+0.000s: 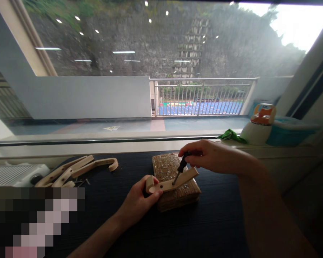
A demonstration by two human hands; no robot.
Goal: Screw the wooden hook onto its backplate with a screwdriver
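Observation:
A pale wooden hook (187, 177) with a curled end rests across a brown, rough-topped block (179, 203). My left hand (141, 193) is closed round its curled end, thumb along the near side. In my right hand (204, 152), a black-handled screwdriver (182, 165) is pinched by the handle from above. It slants down, and its tip meets one of the dark holes in the hook. Whether a screw sits under the tip I cannot make out.
Several similar wooden hooks (78, 168) lie at the left, with loose screws (84, 181) beside them. A white slatted appliance (18, 174) stands farther left. On the windowsill are a green cloth (229, 135), a white bottle (258, 130) and a teal tub (290, 132).

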